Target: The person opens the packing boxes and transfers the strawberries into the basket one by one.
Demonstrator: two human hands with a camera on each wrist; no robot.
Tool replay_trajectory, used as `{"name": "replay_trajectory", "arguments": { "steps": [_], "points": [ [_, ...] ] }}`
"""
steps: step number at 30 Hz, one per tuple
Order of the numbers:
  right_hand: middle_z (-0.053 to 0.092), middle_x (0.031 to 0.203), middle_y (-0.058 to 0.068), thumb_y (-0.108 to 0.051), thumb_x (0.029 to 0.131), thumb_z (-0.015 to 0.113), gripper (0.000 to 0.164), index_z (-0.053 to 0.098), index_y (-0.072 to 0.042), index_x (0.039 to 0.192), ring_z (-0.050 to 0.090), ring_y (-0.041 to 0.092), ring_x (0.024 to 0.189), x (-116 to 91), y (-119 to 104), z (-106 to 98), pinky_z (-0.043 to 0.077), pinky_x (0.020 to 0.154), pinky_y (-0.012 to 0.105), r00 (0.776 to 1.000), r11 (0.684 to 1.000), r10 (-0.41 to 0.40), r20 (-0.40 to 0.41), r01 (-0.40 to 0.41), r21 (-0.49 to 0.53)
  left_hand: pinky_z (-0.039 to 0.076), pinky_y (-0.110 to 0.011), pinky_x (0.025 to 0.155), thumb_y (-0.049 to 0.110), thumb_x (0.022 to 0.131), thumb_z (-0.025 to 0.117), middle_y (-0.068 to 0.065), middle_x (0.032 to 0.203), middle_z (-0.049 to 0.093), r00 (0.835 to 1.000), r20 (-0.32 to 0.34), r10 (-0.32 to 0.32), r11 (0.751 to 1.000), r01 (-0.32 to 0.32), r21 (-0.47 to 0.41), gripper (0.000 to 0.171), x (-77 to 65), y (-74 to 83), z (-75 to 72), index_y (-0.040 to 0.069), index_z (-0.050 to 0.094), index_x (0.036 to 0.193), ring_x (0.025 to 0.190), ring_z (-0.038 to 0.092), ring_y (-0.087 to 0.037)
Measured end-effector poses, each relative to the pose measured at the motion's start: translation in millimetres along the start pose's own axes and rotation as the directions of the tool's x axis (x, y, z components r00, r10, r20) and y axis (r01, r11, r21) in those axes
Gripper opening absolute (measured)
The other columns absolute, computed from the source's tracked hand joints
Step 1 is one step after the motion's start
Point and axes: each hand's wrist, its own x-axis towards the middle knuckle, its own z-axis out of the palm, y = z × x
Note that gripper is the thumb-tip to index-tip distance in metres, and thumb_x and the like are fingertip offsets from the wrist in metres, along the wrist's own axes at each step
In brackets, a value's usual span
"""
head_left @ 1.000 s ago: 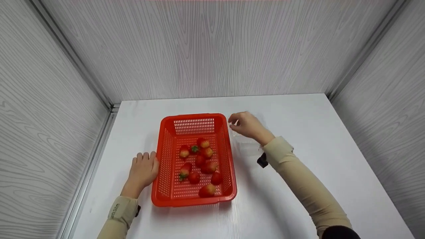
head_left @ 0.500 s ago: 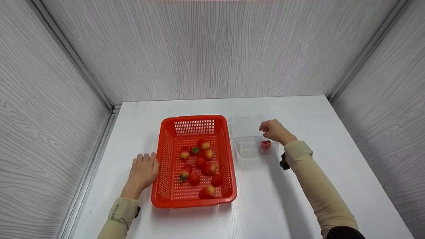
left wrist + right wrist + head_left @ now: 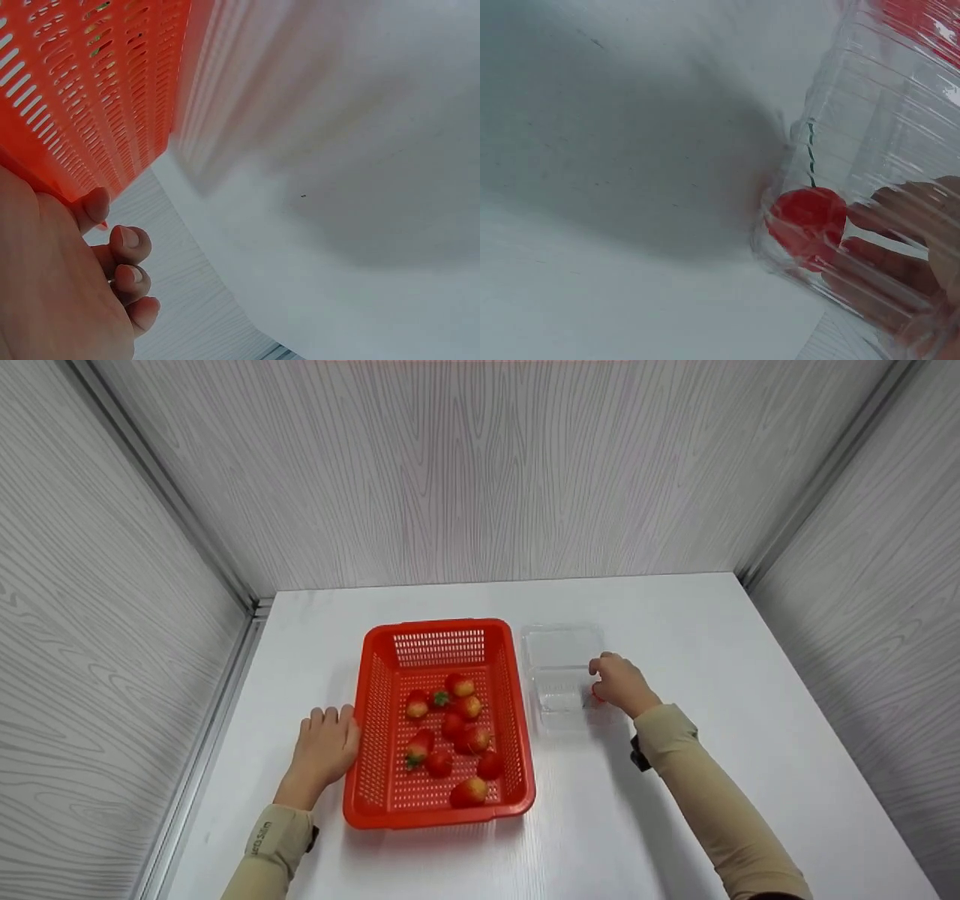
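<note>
In the head view a red plastic basket [image 3: 436,819] holds several red and yellow-red fruits [image 3: 471,793], some with green leaves. My left hand [image 3: 322,746] grips the basket's left rim; the left wrist view shows its fingers [image 3: 129,238] curled beside the slotted wall, the thumb hidden. To the right stands a clear plastic box [image 3: 559,701], its lid folded open behind. My right hand [image 3: 624,684] reaches into it. Seen through the box wall in the right wrist view, the fingertips pinch a round red cherry [image 3: 806,225] with a thin green stem, at a corner.
A white table [image 3: 750,720] carries everything. Pale wood-grain panels [image 3: 480,472] rise behind it and on both sides. The basket stands close beside the box on its left.
My right hand has moved right from beside the basket's edge, then lowered into the box onto the red cherry, now mostly covered in the head view. The left hand and basket stay put.
</note>
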Motion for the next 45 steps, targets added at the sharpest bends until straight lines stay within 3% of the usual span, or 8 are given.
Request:
{"name": "replay_trajectory", "arguments": {
  "steps": [8,14,23,29,33,37,45],
  "points": [
    [0.056,0.076,0.013,0.006,0.078,0.065,0.003,0.065,0.003,0.078,0.057,0.03,0.07,-11.5,-9.1,13.5,0.049,0.064,0.046,0.997,0.996,-0.029,-0.075,0.023,-0.084,0.03,-0.047,0.074,0.022,0.103,0.034,-0.013,0.083,0.042,1.0,0.01,-0.007,1.0,0.007,-0.009,0.023,1.2,-0.7,-0.1,0.004,0.048,0.1,0.082,0.037,-0.033],
    [0.053,0.07,0.011,0.007,0.08,0.066,0.012,0.06,0.001,0.072,0.054,0.029,0.065,-20.6,-13.6,25.6,0.047,0.061,0.045,0.99,0.996,-0.05,-0.135,0.039,-0.086,0.029,-0.045,0.073,0.023,0.103,0.034,-0.012,0.083,0.042,1.0,0.022,-0.008,1.0,0.009,-0.02,0.023,1.9,-1.1,2.1,0.005,0.048,0.101,0.082,0.036,-0.032],
    [0.05,0.068,0.009,0.006,0.086,0.062,0.017,0.057,-0.001,0.072,0.047,0.025,0.061,-27.5,-8.6,42.6,0.044,0.059,0.042,0.99,0.999,-0.043,-0.135,0.041,-0.016,0.028,-0.045,0.072,0.023,0.104,0.032,-0.012,0.083,0.041,0.999,0.033,-0.004,1.0,0.004,-0.013,0.024,2.1,-0.9,2.3,0.004,0.048,0.101,0.082,0.036,-0.031],
    [0.055,0.073,0.014,0.008,0.084,0.061,0.001,0.062,0.007,0.085,0.053,0.031,0.068,-27.4,-5.7,45.5,0.048,0.066,0.047,0.989,0.998,-0.043,-0.144,0.048,0.033,0.029,-0.045,0.072,0.023,0.104,0.032,-0.012,0.083,0.042,1.0,0.031,-0.001,1.0,0.002,-0.018,0.024,1.1,-2.1,2.6,0.004,0.047,0.101,0.081,0.037,-0.032],
    [0.06,0.078,0.017,0.004,0.084,0.065,0.014,0.059,0.008,0.095,0.059,0.035,0.075,-27.1,-1.3,46.6,0.05,0.071,0.048,0.987,0.997,-0.028,-0.156,0.04,0.073,0.029,-0.046,0.073,0.023,0.104,0.031,-0.013,0.084,0.042,0.999,0.041,-0.002,1.0,0.002,-0.016,0.025,1.0,-2.1,2.7,0.004,0.047,0.101,0.082,0.037,-0.032],
    [0.061,0.08,0.016,-0.004,0.085,0.071,0.017,0.058,0.004,0.093,0.059,0.033,0.075,-28.3,-0.2,46.1,0.052,0.07,0.046,0.987,0.993,-0.008,-0.16,0.027,0.117,0.029,-0.046,0.073,0.022,0.104,0.032,-0.013,0.084,0.042,0.999,0.038,0.0,1.0,0.0,-0.014,0.024,0.7,-1.6,2.2,0.004,0.047,0.101,0.082,0.036,-0.032],
    [0.066,0.092,0.019,-0.008,0.085,0.075,0.023,0.065,0.005,0.102,0.061,0.034,0.084,-29.7,-4.2,40.2,0.052,0.08,0.048,0.989,0.989,0.0,-0.149,0.023,0.147,0.029,-0.044,0.072,0.02,0.103,0.032,-0.012,0.082,0.041,1.0,0.025,-0.003,1.0,0.004,-0.019,0.022,0.9,-0.2,1.0,0.004,0.047,0.098,0.08,0.036,-0.031]
  ]
}}
